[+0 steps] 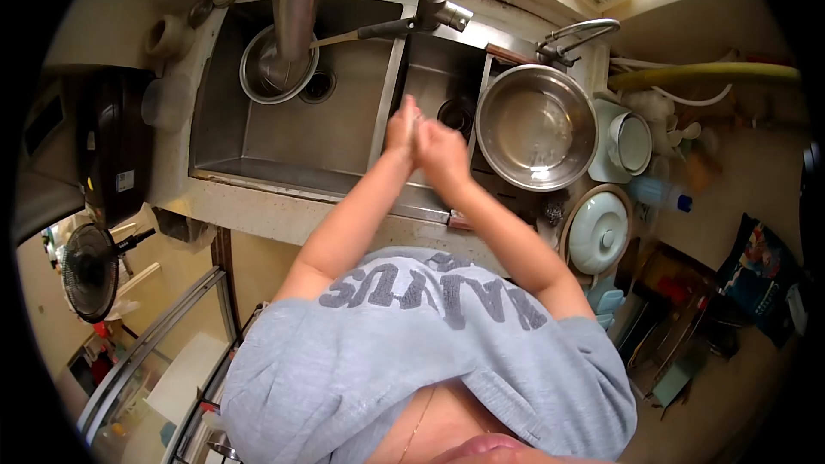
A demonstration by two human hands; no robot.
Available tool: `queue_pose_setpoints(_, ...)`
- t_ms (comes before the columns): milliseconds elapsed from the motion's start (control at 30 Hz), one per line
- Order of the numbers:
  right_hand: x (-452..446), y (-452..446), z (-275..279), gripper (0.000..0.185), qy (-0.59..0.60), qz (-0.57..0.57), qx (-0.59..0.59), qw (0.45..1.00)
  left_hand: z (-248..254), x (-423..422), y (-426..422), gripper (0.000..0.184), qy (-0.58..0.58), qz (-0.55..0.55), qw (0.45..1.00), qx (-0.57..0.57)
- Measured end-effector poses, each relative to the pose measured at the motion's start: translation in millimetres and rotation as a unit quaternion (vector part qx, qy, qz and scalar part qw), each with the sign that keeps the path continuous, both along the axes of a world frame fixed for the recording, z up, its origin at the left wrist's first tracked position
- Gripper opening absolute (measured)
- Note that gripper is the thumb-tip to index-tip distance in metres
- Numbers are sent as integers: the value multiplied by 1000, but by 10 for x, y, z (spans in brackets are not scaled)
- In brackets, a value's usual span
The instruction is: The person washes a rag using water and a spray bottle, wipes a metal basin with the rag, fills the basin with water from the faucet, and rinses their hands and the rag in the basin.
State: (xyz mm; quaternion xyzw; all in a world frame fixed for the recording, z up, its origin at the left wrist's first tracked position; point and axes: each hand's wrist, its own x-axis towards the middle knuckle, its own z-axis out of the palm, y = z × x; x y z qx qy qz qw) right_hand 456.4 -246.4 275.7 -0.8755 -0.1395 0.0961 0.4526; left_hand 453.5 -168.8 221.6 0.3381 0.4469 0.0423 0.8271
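My left hand (399, 132) and my right hand (442, 153) meet palm to palm above the narrow right compartment (427, 64) of a steel double sink. The left fingers are stretched out, pointing away from me. Curled against them, the right fingers are partly hidden and blurred; whether anything lies between the hands cannot be seen. Just right of my hands stands a large round steel basin (537, 125), with a shiny wet-looking bottom. In the wider left compartment (279, 133) sits a small steel pot (251, 77), with a long dark-ended handle (382, 30) leading towards the divider.
A thick steel pipe (296, 0) hangs over the left compartment. Behind the sink are a tap fitting (443, 13) and a curved faucet (580, 30). To the right stand a lidded pale-green pot (597, 230), a white cup (632, 143) and a plastic bottle (660, 193). A black fan (90, 272) is lower left.
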Motion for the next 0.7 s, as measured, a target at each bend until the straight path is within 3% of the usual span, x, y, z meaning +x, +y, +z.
queue_pose_setpoints(33,-78,37,198,35,-57,86,-130,986,-22,9,109,30,-35,-10,999,-39)
queue_pose_setpoints(67,-35,3,171,35,-34,36,-134,990,-31,-78,-5,30,-2,-34,998,-54)
queue_pose_setpoints(133,387,5,70,35,0,-66,-129,989,436,-125,-191,31,51,-82,993,-72)
queue_pose_setpoints(167,483,-41,38,34,17,-47,-162,986,444,-194,-208,30,-23,-120,985,-125)
queue_pose_setpoints(267,55,3,26,36,-87,59,-128,986,-54,-6,-38,31,-15,14,999,-47)
queue_pose_setpoints(300,-49,56,208,37,-86,117,-169,975,-38,-26,26,33,-63,-5,991,-117)
queue_pose_setpoints(400,474,-39,69,36,-62,-66,-180,980,360,-133,-58,34,-36,-185,956,-225)
queue_pose_setpoints(433,639,-144,51,39,21,-48,-180,982,172,-202,35,34,-193,-289,880,-323)
queue_pose_setpoints(467,855,-290,-200,48,169,11,-156,973,153,-207,38,34,-121,-243,927,-260)
queue_pose_setpoints(533,861,-383,-271,52,314,-62,-10,947,161,-165,24,34,15,-135,983,-125)
queue_pose_setpoints(567,864,-443,-295,51,383,-66,15,921,165,-199,104,33,-38,-132,986,-90)
queue_pose_setpoints(600,819,-460,-114,50,450,-71,40,889,185,-195,84,32,-83,-159,983,31)
queue_pose_setpoints(700,710,-531,-29,42,548,-88,142,819,397,-189,11,31,-224,-210,889,340)
